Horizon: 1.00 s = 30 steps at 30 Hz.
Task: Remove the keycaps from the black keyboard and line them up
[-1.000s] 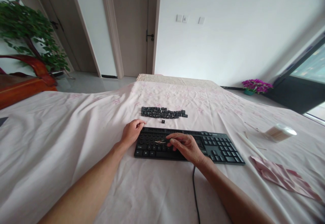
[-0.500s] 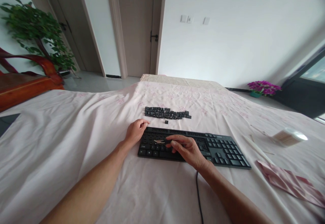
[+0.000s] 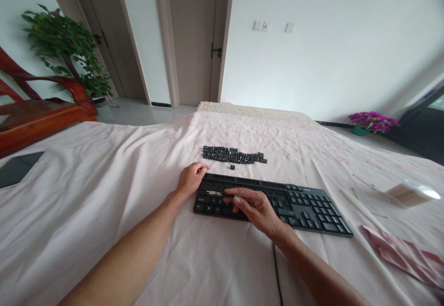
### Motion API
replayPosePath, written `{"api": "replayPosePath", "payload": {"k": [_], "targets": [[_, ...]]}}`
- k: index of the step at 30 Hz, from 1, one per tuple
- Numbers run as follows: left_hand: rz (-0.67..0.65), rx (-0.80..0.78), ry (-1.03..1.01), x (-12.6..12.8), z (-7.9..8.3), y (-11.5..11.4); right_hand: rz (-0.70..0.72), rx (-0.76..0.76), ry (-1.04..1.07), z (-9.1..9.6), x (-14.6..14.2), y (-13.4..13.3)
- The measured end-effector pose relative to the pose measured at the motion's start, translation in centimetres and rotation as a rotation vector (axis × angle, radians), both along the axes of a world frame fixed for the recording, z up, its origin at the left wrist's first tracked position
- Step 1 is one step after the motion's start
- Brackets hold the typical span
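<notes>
Nearest on the cloth-covered surface [image 3: 166, 271]: a black cable [image 3: 277, 273], leaving view at the bottom.
Right hand [image 3: 251, 206]: over the left half of the keyboard [image 3: 312, 208], thumb and fingers pinched around a thin pale-tipped item [image 3: 214, 193], too small to identify; it has edged toward the keyboard's left end since the earlier frames.
Left hand [image 3: 192, 178]: at the keyboard's far left corner, as before, fingers curled; whether it grips anything, I cannot tell.
Pink cloth [image 3: 405, 255]: crumpled, right of the keyboard.
Swab container [image 3: 411, 193]: beyond the pink cloth.
Loose keycap [image 3: 232, 167]: alone between keyboard and cluster.
Keycap cluster [image 3: 229, 154]: behind it, unchanged.
Dark panel [image 3: 21, 169]: at left, showing more now that the view has turned left.
Wooden chair [image 3: 45, 114]: past the surface, also showing more.
</notes>
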State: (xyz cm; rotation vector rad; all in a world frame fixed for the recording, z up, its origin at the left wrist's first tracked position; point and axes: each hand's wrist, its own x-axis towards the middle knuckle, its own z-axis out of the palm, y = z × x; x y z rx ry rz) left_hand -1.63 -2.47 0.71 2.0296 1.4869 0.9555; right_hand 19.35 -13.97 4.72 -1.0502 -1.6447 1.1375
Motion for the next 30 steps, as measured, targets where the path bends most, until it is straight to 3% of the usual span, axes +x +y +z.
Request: {"api": "replayPosePath", "payload": {"k": [6, 11, 15, 18, 23, 27, 30], "targets": [[0.005, -0.009, -0.013, 0.1, 0.2, -0.1, 0.007, -0.044, 0.023, 0.0, -0.1, -0.2], [-0.01, -0.025, -0.041, 0.1, 0.3, -0.1, -0.16, -0.09, 0.059, 1.1, 1.1, -0.4], [-0.006, -0.04, -0.049, 0.2, -0.2, 0.2, -0.301, -0.041, 0.086, 2.8, 3.1, 0.7], [-0.001, -0.069, -0.044, 0.3, -0.2, 0.4, -0.441, 0.089, 0.12, 4.0, 5.0, 3.3], [0.006, -0.119, -0.032, 0.4, 0.1, 0.5, -0.597, 0.237, 0.036, 4.9, 7.0, 10.2], [0.008, -0.13, -0.054, 0.4, 0.1, 0.7, -0.633, 0.227, -0.108, 3.6, 6.8, 14.9], [0.004, -0.131, -0.068, 0.3, 0.0, 0.9, -0.649, 0.187, -0.263, 2.1, 6.4, 16.9]]}}
